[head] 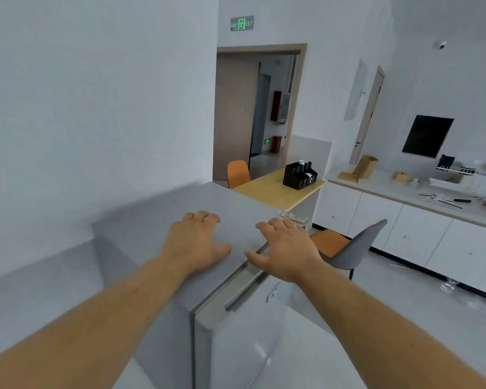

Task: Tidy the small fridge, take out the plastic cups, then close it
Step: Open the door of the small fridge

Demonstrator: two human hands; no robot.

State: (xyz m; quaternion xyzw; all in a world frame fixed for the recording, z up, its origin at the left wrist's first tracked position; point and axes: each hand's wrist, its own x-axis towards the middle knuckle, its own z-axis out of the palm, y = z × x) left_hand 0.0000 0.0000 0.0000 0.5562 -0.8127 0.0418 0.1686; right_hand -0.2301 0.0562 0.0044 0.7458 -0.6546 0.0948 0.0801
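The small grey fridge [152, 220] stands in front of me against the left wall, with its door [244, 327] shut and a recessed handle along the door's top edge. My left hand [194, 242] lies flat on the fridge top, fingers spread, holding nothing. My right hand [284, 248] hovers over the front edge of the top, above the door handle, fingers apart and empty. A clear plastic cup [303, 223] shows partly behind my right hand at the fridge's far corner. The fridge's inside is hidden.
A grey and orange chair [348, 248] stands right of the fridge. Behind it is a wooden table [272, 189] with a black organiser [299, 175] and an orange chair [237, 172]. White counter cabinets [404, 228] run along the right. A clear cup [449, 284] lies on the floor.
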